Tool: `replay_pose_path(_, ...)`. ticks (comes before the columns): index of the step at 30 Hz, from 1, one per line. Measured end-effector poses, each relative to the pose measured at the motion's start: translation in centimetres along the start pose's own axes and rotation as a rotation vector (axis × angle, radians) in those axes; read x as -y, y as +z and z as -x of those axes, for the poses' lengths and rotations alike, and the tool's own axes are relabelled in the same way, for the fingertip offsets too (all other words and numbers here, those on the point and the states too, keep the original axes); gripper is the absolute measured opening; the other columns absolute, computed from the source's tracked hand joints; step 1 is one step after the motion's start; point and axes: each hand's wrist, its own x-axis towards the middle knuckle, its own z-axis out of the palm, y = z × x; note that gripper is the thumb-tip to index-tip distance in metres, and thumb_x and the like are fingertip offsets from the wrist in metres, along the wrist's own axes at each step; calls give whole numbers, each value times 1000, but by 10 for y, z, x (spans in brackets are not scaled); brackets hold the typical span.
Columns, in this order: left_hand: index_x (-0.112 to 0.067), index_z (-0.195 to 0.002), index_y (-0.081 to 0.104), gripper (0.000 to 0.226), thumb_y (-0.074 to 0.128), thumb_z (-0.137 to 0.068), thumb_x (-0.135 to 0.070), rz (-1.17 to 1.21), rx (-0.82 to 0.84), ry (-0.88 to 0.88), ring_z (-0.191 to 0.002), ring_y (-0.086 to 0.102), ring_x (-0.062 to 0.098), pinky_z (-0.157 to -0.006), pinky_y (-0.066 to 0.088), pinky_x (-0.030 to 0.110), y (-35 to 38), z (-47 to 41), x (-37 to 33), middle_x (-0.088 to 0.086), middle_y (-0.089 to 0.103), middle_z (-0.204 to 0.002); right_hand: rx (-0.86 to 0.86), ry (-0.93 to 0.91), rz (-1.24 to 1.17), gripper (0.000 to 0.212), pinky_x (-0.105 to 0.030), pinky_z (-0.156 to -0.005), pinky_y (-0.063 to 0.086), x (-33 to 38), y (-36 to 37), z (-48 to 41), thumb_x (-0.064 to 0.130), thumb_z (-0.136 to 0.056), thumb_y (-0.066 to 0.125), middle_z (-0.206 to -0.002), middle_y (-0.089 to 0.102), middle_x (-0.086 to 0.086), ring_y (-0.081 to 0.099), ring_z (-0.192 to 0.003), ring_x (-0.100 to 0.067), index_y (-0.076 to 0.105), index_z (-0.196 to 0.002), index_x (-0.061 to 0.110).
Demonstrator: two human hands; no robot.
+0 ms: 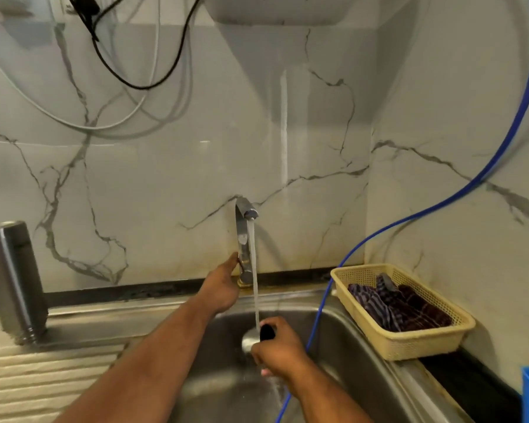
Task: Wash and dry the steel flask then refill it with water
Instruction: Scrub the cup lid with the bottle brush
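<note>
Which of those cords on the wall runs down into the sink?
The blue hose, running down past the basket; the black cord and white cords only loop high at upper left.

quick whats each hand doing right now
Left hand: on the steel tap, grip cannot be told.
Right hand: holding the black-and-steel round cap.
</note>
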Motion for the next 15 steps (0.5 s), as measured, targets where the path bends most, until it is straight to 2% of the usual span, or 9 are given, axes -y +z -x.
replay_pose_path(3, -21, -162, 18, 82, 46, -93, 15, -28, 17, 15, -150, 32, 27, -120, 27, 34, 2, -3, -1, 6, 33, -163, -16, -32, -36, 51, -39, -72, 63, 0, 1, 0, 0, -75, 65, -103, 64, 0, 68, -94, -23, 60, -117, 26)
replay_pose_path(6, -28, -162, 15, 85, 49, -95, 11, -9, 42, 42, -148, 36, 29, -119, 30, 38, 5, -4, -6, 5, 38, -161, 3, -34, -39, 55, -34, -71, 61, 0, 0, 0, -2, -78, 65, -109, 62, -1, 66, -100, -23, 58, -126, 24)
replay_pose_path(9, -33, -162, 11, 83, 50, -99, 5, -7, 48, 48, -148, 35, 28, -120, 29, 41, 8, -5, -3, 5, 37, -161, 34, -25, -53, 57, -30, -77, 62, 1, -4, -1, -2, -81, 68, -114, 58, 0, 62, -106, -21, 55, -129, 26)
replay_pose_path(11, -34, -162, 8, 85, 47, -98, 7, -9, 55, 47, -148, 34, 27, -120, 29, 38, 8, 2, 0, 4, 32, -164, 68, -23, -97, 53, -30, -77, 62, 3, -6, 2, -1, -84, 68, -108, 57, 3, 63, -100, -18, 53, -127, 27)
replay_pose_path(13, -32, -163, 8, 90, 45, -93, 12, 21, 76, 7, -147, 36, 27, -118, 33, 37, 9, 17, 4, 3, 31, -163, 112, 2, -192, 41, -31, -73, 61, 4, -7, 4, 8, -88, 70, -107, 65, -3, 66, -89, -16, 56, -123, 23)
replay_pose_path(15, -28, -160, 23, 80, 45, -93, 9, 76, 61, -20, -139, 46, 26, -115, 41, 38, 8, 36, 7, 3, 42, -157, 185, 50, -319, 30, -34, -70, 61, 9, -8, 10, 24, -94, 68, -106, 71, -11, 66, -76, -18, 60, -121, 17)
